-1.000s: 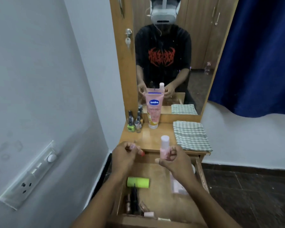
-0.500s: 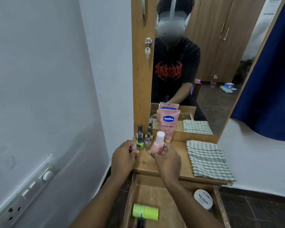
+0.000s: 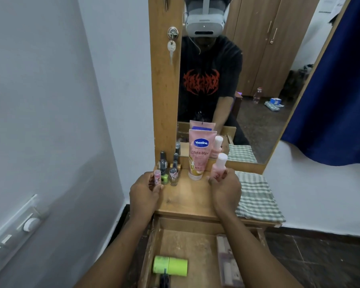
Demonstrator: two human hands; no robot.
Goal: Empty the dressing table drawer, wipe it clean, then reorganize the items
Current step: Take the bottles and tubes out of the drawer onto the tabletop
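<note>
My left hand grips a small pink tube upright at the left of the wooden table top, beside several nail polish bottles. My right hand holds a pink bottle with a white cap upright just right of the pink Vaseline tube. Below, the open drawer shows a lime green cylinder, a dark item under it, and a clear pinkish case along its right side.
A folded green checked cloth lies on the right of the table top. The mirror stands behind, with a key hanging in its wooden frame. A white wall with a switch panel is at the left, a blue curtain at the right.
Both hands rose from above the drawer to the table top. The right hand carried the pink bottle to the right of the Vaseline tube; the left hand brought the small tube beside the nail polishes.
</note>
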